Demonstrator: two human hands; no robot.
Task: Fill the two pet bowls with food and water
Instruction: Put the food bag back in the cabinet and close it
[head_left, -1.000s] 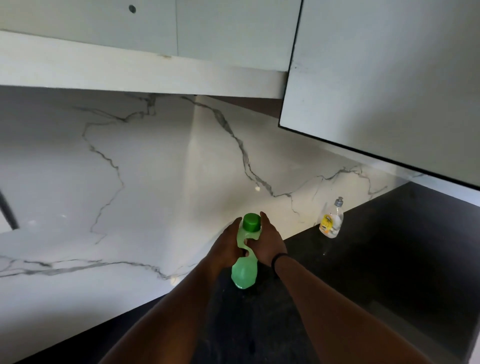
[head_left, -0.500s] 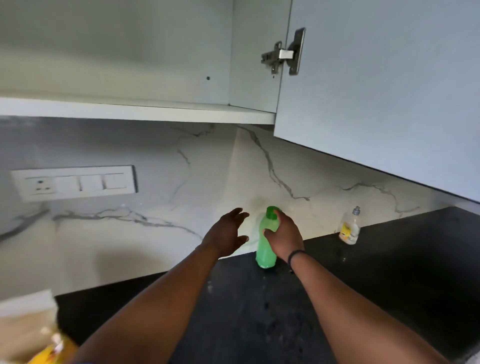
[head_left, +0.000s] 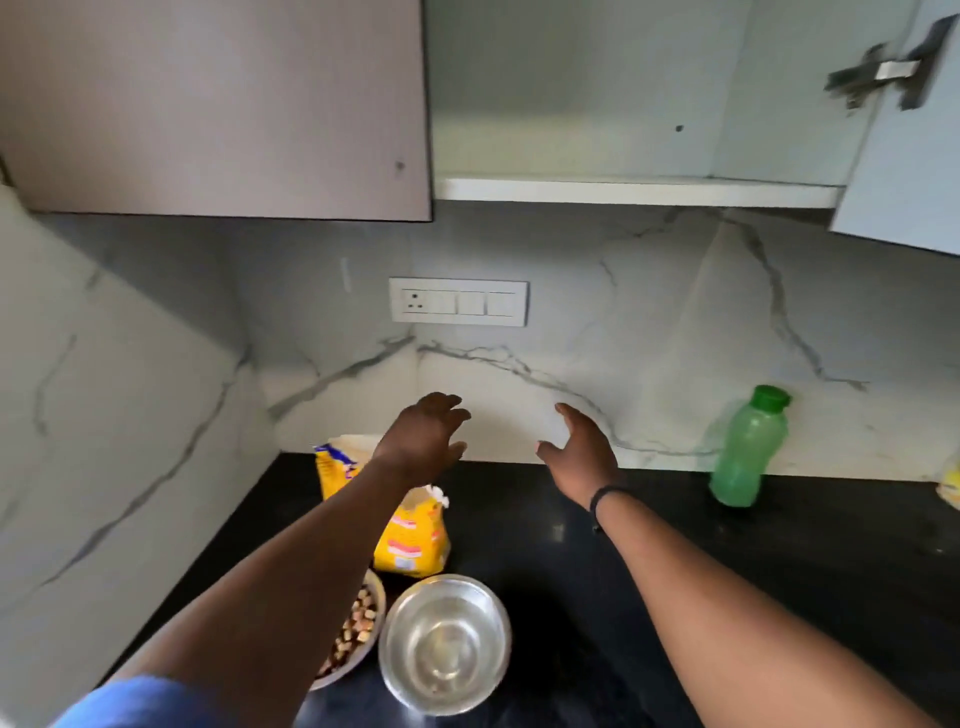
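The left forearm hides most of the food bowl (head_left: 358, 631), which holds brown and pale kibble, and part of the yellow food bag (head_left: 410, 540) behind it. Just right, the steel water bowl (head_left: 445, 644) holds clear water. Left hand (head_left: 423, 441) and right hand (head_left: 582, 447) hover spread and empty. The capped green bottle (head_left: 745, 449) stands far right on the black tabletop (head_left: 675, 519).

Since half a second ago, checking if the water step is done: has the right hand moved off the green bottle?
Yes. The right hand has let go and now hovers open, left of the green bottle, which stands against the marble backsplash.
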